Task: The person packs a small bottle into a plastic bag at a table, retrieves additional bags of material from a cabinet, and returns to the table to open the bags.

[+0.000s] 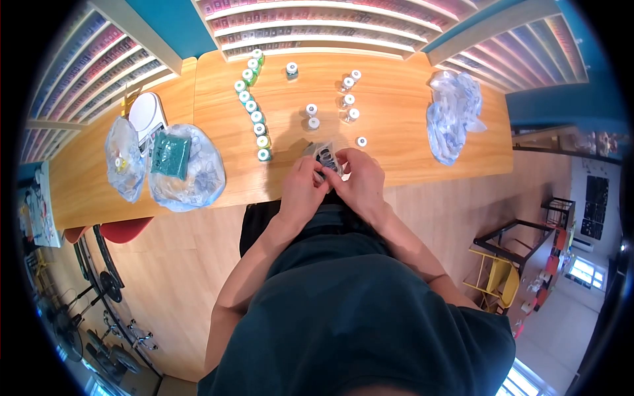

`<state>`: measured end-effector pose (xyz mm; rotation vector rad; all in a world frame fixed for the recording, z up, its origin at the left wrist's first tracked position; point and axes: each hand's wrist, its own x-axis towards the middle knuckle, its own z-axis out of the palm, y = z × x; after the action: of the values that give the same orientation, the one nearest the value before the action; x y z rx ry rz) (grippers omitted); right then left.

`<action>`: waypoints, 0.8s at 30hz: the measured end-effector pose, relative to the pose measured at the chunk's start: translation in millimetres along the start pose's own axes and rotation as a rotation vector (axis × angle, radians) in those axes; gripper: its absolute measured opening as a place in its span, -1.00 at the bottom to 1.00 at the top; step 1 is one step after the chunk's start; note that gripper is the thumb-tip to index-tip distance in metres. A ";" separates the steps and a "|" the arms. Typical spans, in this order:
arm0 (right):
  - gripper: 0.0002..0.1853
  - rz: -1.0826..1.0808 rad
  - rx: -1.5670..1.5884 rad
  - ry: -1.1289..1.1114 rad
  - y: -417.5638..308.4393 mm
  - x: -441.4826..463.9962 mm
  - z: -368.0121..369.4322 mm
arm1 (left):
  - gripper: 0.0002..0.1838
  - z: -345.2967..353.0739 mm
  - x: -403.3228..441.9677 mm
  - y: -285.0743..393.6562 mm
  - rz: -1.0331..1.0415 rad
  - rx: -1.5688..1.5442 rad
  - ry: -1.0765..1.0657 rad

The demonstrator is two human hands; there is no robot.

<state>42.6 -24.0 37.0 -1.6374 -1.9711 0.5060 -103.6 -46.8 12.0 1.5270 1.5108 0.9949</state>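
Forearms reach fwd from bottom ctr; L hand (302, 183) and R hand (360, 177) meet near frame ctr, fingertips pinching a small clear bag (324, 154) w/ dark contents. Upper ctr-left: row of white-capped jars (256, 118), green/teal inside. Mid-left: teal granule pkt (170, 156) atop crumpled plastic bag (206, 179).

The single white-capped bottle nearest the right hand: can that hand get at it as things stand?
Probably yes: nothing stands between the bottle and the right hand, though that hand, busy at the clear packet, may first need to let go.
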 end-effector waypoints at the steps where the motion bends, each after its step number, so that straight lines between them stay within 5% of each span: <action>1: -0.66 -0.052 -0.040 0.011 1.9 -0.3 -0.2 | -0.71 0.0 -0.8 -0.5 0.015 -0.013 0.000; 4: -0.63 -0.039 0.007 0.099 -2.4 2.3 -9.8 | -0.64 -3.5 0.2 2.7 -0.064 0.008 -0.028; 10: -0.72 0.070 0.237 -0.227 -3.0 10.9 -7.2 | -0.45 0.1 2.8 1.6 -0.062 0.034 0.018; 13: -0.74 -0.061 -0.098 -0.268 5.2 8.6 -2.0 | -0.44 -1.0 3.2 6.8 -0.066 0.062 -0.002; 20: -0.73 -0.122 -0.212 -0.402 7.9 15.6 9.0 | -0.41 2.3 0.8 1.7 0.053 0.081 -0.052; 23: -0.83 -0.110 -0.246 -0.389 17.2 16.1 9.1 | -0.40 2.9 3.8 10.2 -0.359 -0.089 -0.105; 24: -0.84 -0.103 -0.250 -0.378 19.0 15.7 9.7 | -0.39 3.3 4.4 11.8 -0.348 -0.094 -0.064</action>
<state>49.6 -4.5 20.5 -1.6691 -2.4683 0.5826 -95.8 -42.6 21.5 1.1677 1.5926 0.7928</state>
